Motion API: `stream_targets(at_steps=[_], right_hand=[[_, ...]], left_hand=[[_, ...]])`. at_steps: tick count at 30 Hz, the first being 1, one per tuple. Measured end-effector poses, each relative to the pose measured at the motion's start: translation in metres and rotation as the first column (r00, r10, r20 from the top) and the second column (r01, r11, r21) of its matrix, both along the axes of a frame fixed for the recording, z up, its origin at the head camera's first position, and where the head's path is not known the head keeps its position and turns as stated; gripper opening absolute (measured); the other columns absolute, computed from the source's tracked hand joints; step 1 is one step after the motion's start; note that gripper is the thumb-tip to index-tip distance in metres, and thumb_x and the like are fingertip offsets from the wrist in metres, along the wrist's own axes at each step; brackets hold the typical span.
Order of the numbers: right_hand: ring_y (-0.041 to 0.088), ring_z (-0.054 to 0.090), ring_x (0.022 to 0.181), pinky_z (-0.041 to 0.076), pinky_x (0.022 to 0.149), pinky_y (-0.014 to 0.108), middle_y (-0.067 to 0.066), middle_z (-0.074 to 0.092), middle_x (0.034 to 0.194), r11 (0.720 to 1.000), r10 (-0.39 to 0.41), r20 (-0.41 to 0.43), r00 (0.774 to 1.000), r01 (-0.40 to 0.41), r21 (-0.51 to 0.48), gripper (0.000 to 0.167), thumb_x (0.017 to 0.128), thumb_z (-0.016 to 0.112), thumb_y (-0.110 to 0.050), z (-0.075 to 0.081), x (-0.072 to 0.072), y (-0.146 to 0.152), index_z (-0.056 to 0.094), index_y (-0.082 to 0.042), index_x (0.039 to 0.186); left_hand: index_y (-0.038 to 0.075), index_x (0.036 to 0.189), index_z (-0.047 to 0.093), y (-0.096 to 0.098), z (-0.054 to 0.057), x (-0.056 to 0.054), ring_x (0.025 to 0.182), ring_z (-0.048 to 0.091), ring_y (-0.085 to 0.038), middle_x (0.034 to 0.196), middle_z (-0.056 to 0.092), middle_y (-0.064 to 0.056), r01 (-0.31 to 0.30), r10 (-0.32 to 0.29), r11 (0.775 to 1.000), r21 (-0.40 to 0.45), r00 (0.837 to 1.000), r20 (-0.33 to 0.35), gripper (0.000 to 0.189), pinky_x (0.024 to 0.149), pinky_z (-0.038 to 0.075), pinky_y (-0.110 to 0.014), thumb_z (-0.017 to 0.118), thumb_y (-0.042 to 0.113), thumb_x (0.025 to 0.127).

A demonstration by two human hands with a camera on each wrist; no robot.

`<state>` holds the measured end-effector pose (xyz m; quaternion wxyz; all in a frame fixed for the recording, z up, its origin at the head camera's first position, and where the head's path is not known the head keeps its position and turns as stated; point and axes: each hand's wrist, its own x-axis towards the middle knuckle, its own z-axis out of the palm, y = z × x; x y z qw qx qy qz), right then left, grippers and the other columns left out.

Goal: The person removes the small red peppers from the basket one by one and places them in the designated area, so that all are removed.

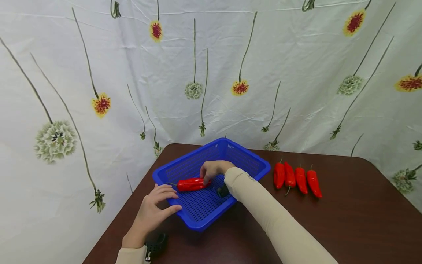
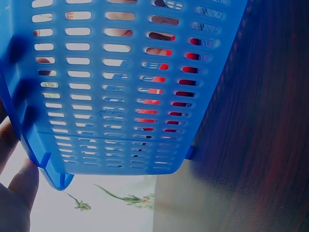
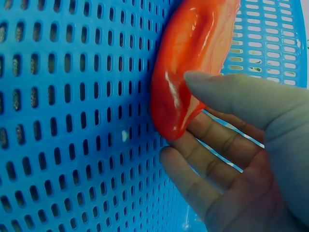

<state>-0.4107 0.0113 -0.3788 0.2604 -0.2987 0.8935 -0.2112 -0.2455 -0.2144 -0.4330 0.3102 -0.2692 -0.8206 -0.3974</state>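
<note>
A red chili pepper (image 1: 188, 184) lies in the blue plastic basket (image 1: 201, 224), its green stem toward the basket's left side. My right hand (image 1: 215, 169) reaches into the basket and pinches the pepper's tip. In the right wrist view, the thumb presses on the glossy red chili pepper (image 3: 176, 82) and the fingers lie under and beside it. My left hand (image 1: 157, 204) rests at the basket's left corner, fingers extended over the rim. Seen from below in the left wrist view, the thumb (image 2: 25, 181) touches the rim's edge. Red shows through the slots of the basket (image 2: 116, 150).
Several red chili peppers (image 1: 300, 179) lie in a row on the dark brown table (image 1: 349, 212), right of the basket. A white cloth with printed flowers (image 1: 217, 121) hangs behind the table. Black wrist gear (image 1: 223, 190) sits under my right wrist, close over the basket floor.
</note>
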Motion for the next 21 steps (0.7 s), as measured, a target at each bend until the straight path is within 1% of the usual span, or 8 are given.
stream_targets(at_steps=[2,6,15,20,21], right_hand=[[0.012,0.057,0.080,0.057,0.091,0.040,-0.001,0.060,0.089,1.000,-0.001,0.018,1.000,0.001,-0.004,0.008,0.090,0.072,-0.006,-0.0001,0.0003,0.0000,0.067,-0.009,0.096],[0.011,0.057,0.080,0.058,0.089,0.037,-0.003,0.059,0.087,1.000,0.017,0.023,1.000,-0.017,0.014,0.008,0.090,0.072,-0.008,-0.0010,0.0007,-0.0003,0.066,-0.011,0.094],[0.012,0.058,0.078,0.059,0.079,0.029,-0.002,0.058,0.086,0.999,0.044,0.048,0.998,-0.045,0.024,0.010,0.088,0.073,-0.005,-0.0041,0.0007,-0.0050,0.065,-0.010,0.092],[0.012,0.060,0.079,0.060,0.080,0.030,-0.002,0.059,0.087,0.998,0.053,0.063,0.997,-0.056,0.040,0.011,0.088,0.074,-0.007,-0.0032,0.0005,-0.0056,0.065,-0.011,0.091],[0.012,0.060,0.079,0.060,0.080,0.030,-0.002,0.060,0.087,0.997,0.054,0.068,0.996,-0.057,0.043,0.011,0.088,0.075,-0.008,-0.0030,0.0005,-0.0054,0.065,-0.011,0.090]], left_hand=[[0.016,0.093,0.076,-0.0002,-0.0006,-0.0010,0.111,0.060,-0.006,0.101,0.074,-0.005,0.001,-0.001,1.000,0.000,1.000,0.002,0.035,0.105,0.027,-0.081,0.092,0.004,0.063],[0.017,0.092,0.076,0.0000,-0.0012,-0.0019,0.111,0.060,-0.005,0.101,0.074,-0.005,0.001,-0.001,1.000,0.002,1.000,0.004,0.036,0.105,0.027,-0.082,0.092,0.004,0.063],[0.016,0.093,0.076,-0.0001,-0.0017,-0.0016,0.112,0.059,-0.005,0.102,0.074,-0.005,-0.003,0.003,1.000,-0.001,1.000,0.008,0.036,0.105,0.027,-0.081,0.092,0.003,0.063],[0.016,0.093,0.076,0.0003,-0.0008,-0.0016,0.111,0.060,-0.006,0.102,0.074,-0.006,-0.004,0.004,1.000,0.001,1.000,0.011,0.035,0.106,0.027,-0.081,0.092,0.004,0.063],[0.014,0.092,0.076,0.0003,-0.0007,-0.0016,0.111,0.061,-0.008,0.101,0.074,-0.007,-0.001,0.001,1.000,0.002,1.000,0.009,0.035,0.106,0.026,-0.081,0.092,0.003,0.063]])
